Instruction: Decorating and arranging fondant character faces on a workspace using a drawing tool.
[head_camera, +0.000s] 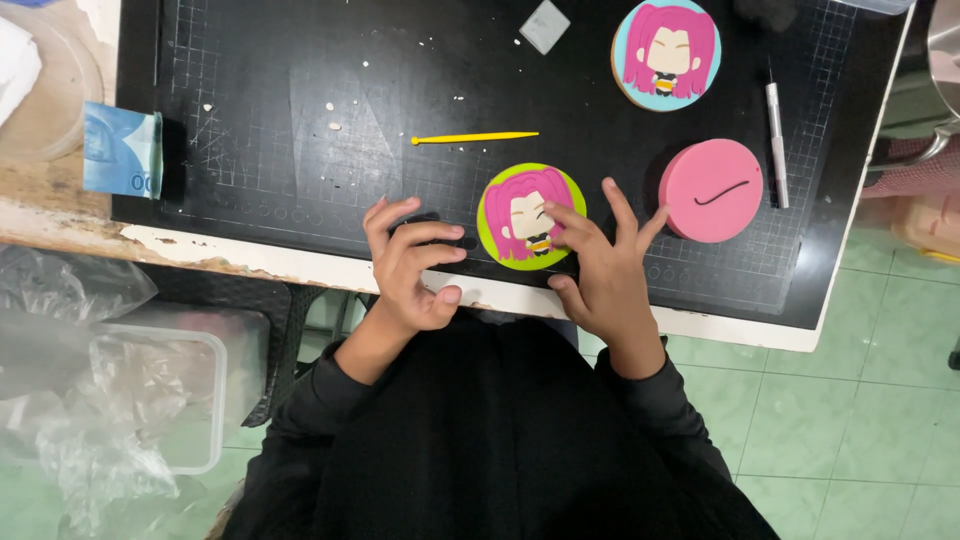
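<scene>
- A round green disc lies flat on a black cutting mat, near the mat's front edge, seen from above. On it sits a small cartoon figure with long pink hair.
- The right hand rests at the disc's right side. Its fingers are spread, and one fingertip presses on the figure by the face; nothing is gripped.
- The left hand sits just left of the disc, not touching it. Its fingers are curled loosely around something small and dark; what it is cannot be told.
- A plain pink disc with a thin dark curved strand on top lies just right of the right hand.
- A blue disc with a similar pink-haired figure lies farther back.
- A yellow tool lies behind the green disc; a white knife lies right of the pink disc.
- White crumbs are scattered over the mat.
- Risk, as a judgement: too firm a press could dent or smear the soft-looking figure, and the spread fingers could brush the pink disc's strand out of place.
</scene>
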